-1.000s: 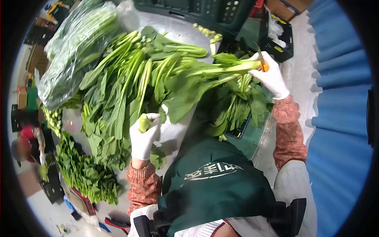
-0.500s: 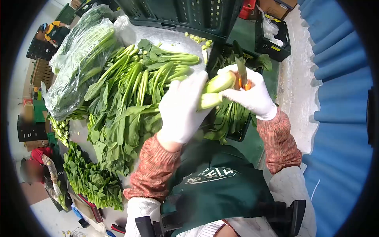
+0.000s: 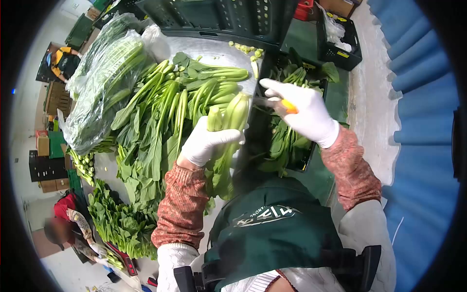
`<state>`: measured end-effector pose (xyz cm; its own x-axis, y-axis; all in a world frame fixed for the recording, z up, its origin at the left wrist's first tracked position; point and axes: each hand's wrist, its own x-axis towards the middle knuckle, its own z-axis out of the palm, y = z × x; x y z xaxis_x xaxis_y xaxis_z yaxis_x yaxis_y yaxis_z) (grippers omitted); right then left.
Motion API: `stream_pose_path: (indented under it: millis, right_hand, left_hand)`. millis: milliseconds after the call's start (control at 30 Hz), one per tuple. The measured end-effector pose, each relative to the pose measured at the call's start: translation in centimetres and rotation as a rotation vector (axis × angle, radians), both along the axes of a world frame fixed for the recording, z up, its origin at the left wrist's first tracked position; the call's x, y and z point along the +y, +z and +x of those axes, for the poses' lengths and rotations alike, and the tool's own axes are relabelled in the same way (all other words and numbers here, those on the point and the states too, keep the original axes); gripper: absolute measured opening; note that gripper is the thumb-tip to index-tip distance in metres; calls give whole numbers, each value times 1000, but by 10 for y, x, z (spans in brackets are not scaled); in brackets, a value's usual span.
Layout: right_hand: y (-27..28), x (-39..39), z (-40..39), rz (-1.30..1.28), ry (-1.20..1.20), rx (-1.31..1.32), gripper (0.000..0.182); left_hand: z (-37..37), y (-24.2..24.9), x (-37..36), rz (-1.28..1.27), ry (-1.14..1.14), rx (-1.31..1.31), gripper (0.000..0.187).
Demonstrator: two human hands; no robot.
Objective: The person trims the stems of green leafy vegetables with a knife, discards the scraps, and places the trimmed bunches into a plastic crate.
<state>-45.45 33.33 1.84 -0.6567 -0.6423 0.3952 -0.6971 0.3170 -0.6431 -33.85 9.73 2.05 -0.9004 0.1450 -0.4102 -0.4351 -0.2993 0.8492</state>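
Note:
My left hand (image 3: 206,142), in a white glove, is wrapped round a small bunch of leafy greens (image 3: 234,114). Their pale stem ends point away from me and the leaves hang towards my apron. Just right of the stem ends, my gloved right hand (image 3: 307,111) grips a knife (image 3: 289,106) by its orange-yellow handle, index finger stretched along it. The blade is blurred and points left, its tip close to the stems. Beside my left hand, a large heap of leafy greens (image 3: 168,104) covers much of the metal table (image 3: 187,45).
Below my right hand stands a dark crate (image 3: 307,158) with loose leaves (image 3: 279,146). Cut stem ends (image 3: 254,51) lie at the table's far edge, near a green crate (image 3: 219,19). Bagged greens (image 3: 109,87) lie left. A co-worker (image 3: 73,219) handles greens at lower left.
My left hand has drawn the bunch left and turned it so the stem ends point away. My right hand has come off the stems, its knife now pointing left.

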Motion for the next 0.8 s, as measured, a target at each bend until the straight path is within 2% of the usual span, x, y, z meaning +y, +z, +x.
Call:
stream_pose_path:
  millis: [33, 100, 133, 233, 267, 300, 367, 433, 467, 500, 567, 600, 633, 700, 733, 767, 800]
  right_hand:
    - [3, -6, 5, -9, 24, 27, 55]
    - [1, -13, 5, 49, 32, -20, 46]
    - [-6, -18, 4, -75, 46, 40, 55]
    - [-26, -9, -6, 47, 170, -154, 42]
    - [-44, -4, -13, 174, 164, -273, 39]
    - [-42, 2, -17, 569, 15, -251, 40]
    - [-98, 15, -28, 157, 54, -530, 47]
    - [-32, 5, -17, -162, 261, -988, 55]
    - [-9, 5, -11, -273, 375, -1090, 58]
    - [7, -1, -10, -356, 504, -1169, 62]
    - [15, -14, -13, -320, 625, -1168, 59]
    - [21, -14, -17, -280, 553, -1209, 56]
    - [23, -16, -24, -237, 482, -1251, 53]
    - [1, -24, -39, -302, 263, -869, 41]
    - [7, -25, -40, -258, 190, -797, 39]
    - [8, -29, -40, -213, 118, -724, 39]
    - [-14, -36, -47, -208, 102, -634, 42]
  left_hand:
    - [-3, 2, 4, 2, -28, -8, 42]
    - [-4, 2, 12, -24, -32, 61, 45]
    - [-4, 5, 15, -38, -34, 67, 47]
    - [0, 8, 16, -12, -74, 67, 51]
    - [1, 5, 12, 22, -114, 68, 53]
    - [1, 3, 10, 55, -151, 74, 56]
    - [-2, 9, 10, 31, -212, 94, 63]
    - [-8, 7, 13, 198, -175, 67, 66]
    - [-13, -3, 14, 225, -193, 84, 73]
    - [-16, -2, 24, 363, -123, 118, 76]
    - [-26, -18, 23, 486, -203, 134, 80]
    - [-26, -9, 34, 482, -152, 217, 71]
    - [-29, -8, 36, 238, -74, 252, 58]
    - [-36, -26, 22, -27, -20, 130, 46]
    - [-42, -24, 17, -110, 9, 75, 43]
    - [-46, -40, 14, -26, 87, 181, 43]
    - [-48, -43, 16, 48, 138, 152, 43]
